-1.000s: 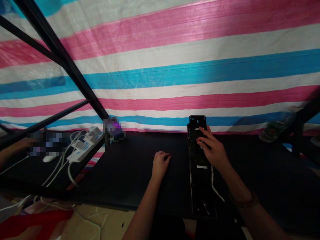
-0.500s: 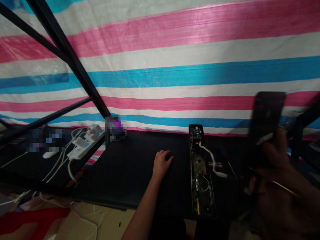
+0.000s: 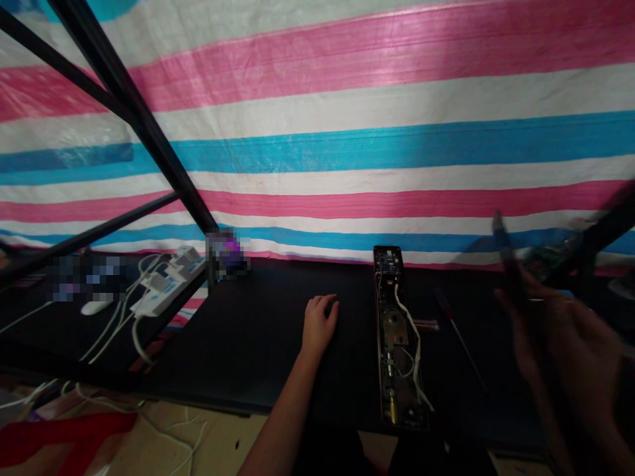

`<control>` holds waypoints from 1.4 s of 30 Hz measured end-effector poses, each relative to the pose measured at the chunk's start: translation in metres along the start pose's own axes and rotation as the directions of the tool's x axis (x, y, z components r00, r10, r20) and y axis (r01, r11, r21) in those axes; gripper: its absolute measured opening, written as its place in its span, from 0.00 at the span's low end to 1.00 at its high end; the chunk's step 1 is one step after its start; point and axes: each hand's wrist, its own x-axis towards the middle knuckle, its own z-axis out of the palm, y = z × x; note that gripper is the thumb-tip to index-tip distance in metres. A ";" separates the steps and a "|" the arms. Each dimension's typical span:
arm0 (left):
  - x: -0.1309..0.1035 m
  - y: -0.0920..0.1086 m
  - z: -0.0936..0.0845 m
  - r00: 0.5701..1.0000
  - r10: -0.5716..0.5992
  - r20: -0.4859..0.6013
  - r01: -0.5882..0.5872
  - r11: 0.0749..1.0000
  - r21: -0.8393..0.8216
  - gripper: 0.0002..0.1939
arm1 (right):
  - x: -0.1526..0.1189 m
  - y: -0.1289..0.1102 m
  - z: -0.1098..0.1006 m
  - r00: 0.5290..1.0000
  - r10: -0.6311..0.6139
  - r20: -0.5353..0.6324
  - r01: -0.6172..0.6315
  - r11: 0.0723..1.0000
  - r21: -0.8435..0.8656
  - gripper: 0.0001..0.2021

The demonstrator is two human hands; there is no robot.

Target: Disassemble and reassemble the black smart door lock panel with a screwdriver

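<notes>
My left hand [image 3: 319, 325] rests on the black tabletop [image 3: 248, 330], left of a long opened housing. Its fingers are loosely bent, the thumb stands apart, and nothing is in it. The housing [image 3: 395, 330] looks like an electronic door lock body, with a circuit board [image 3: 389, 261] at the far end and metal parts inside. A white cable [image 3: 415, 334] runs lengthwise over it. At the right, my right hand [image 3: 575, 337] grips a long dark panel [image 3: 508, 254], turned nearly edge-on and blurred. Between housing and right hand lies a screwdriver [image 3: 461, 337].
White power strips [image 3: 169, 281] with plugs and cords sit on the left surface, beside a white mouse [image 3: 96, 307]. A black metal frame bar [image 3: 143, 132] slants across the left. Striped sheeting [image 3: 347, 152] hangs behind. A small bundle [image 3: 426, 324] lies right of the housing.
My right hand has turned the dark panel from its flat side to nearly edge-on. The white cable has swung from the right onto the housing. My left hand is almost unmoved.
</notes>
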 end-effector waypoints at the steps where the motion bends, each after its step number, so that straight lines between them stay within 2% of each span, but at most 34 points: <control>1: -0.001 0.003 -0.001 1.000 0.001 -0.020 -0.001 1.000 -0.014 0.10 | 0.011 0.012 0.016 0.996 0.084 0.016 -0.084 0.996 0.014 0.15; 3: -0.006 0.013 0.000 0.998 -0.001 -0.056 -0.001 0.999 -0.048 0.11 | 0.022 0.045 0.037 0.965 0.253 0.063 -0.253 0.967 -0.005 0.18; 5: -0.017 0.027 0.003 0.997 -0.001 -0.072 -0.005 0.996 -0.085 0.11 | 0.020 0.080 0.045 0.934 0.348 0.082 -0.342 0.936 -0.078 0.21; 8: -0.044 0.052 0.013 0.999 0.019 -0.026 -0.023 0.989 -0.148 0.13 | 0.008 0.126 0.040 0.914 0.391 0.111 -0.373 0.914 -0.157 0.23; 11: -0.066 0.072 0.025 0.993 0.040 0.114 -0.013 0.973 -0.231 0.21 | 0.003 0.156 0.035 0.919 0.375 0.126 -0.337 0.909 -0.245 0.24; 15: -0.074 0.081 0.037 0.969 0.024 0.244 0.048 0.958 -0.282 0.27 | 0.012 0.178 0.037 0.946 0.268 0.184 -0.209 0.935 -0.288 0.22; 22: -0.069 0.082 0.038 0.961 -0.017 0.277 0.110 0.939 -0.325 0.27 | 0.034 0.208 0.035 0.944 0.210 0.254 -0.090 0.906 -0.412 0.22; 26: -0.060 0.086 0.039 0.960 -0.004 0.278 0.100 0.938 -0.331 0.28 | 0.045 0.222 0.038 0.944 0.196 0.264 -0.052 0.882 -0.469 0.21; 28: -0.055 0.086 0.042 0.959 0.012 0.285 0.092 0.933 -0.349 0.27 | 0.048 0.218 0.042 0.941 0.181 0.285 -0.019 0.872 -0.489 0.19; 30: -0.053 0.084 0.045 0.959 0.010 0.283 0.100 0.923 -0.371 0.27 | 0.049 0.204 0.046 0.941 0.147 0.304 0.026 0.866 -0.499 0.17; 33: -0.056 0.079 0.049 0.962 -0.009 0.274 0.121 0.911 -0.394 0.26 | 0.042 0.162 0.054 0.956 -0.002 0.294 0.145 0.873 -0.466 0.16; 35: -0.059 0.075 0.051 0.959 -0.007 0.283 0.126 0.906 -0.403 0.27 | 0.031 0.125 0.061 0.941 -0.082 0.328 0.220 0.885 -0.411 0.15; 36: -0.060 0.074 0.052 0.958 -0.003 0.286 0.124 0.905 -0.407 0.27 | 0.025 0.106 0.066 0.914 -0.094 0.395 0.252 0.895 -0.369 0.14; 38: -0.062 0.073 0.052 0.960 0.015 0.278 0.105 0.904 -0.413 0.27 | 0.011 0.073 0.076 0.787 -0.092 0.610 0.307 0.916 -0.258 0.12; 39: -0.062 0.072 0.052 0.963 0.028 0.268 0.091 0.902 -0.421 0.27 | 0.005 0.060 0.082 0.734 -0.081 0.674 0.318 0.919 -0.235 0.13; 40: -0.062 0.072 0.052 0.966 0.040 0.257 0.078 0.898 -0.433 0.27 | -0.001 0.051 0.089 0.714 -0.082 0.696 0.329 0.916 -0.230 0.15; 42: -0.061 0.072 0.052 0.969 0.055 0.241 0.063 0.889 -0.454 0.28 | -0.009 0.043 0.102 0.710 -0.091 0.698 0.374 0.889 -0.264 0.18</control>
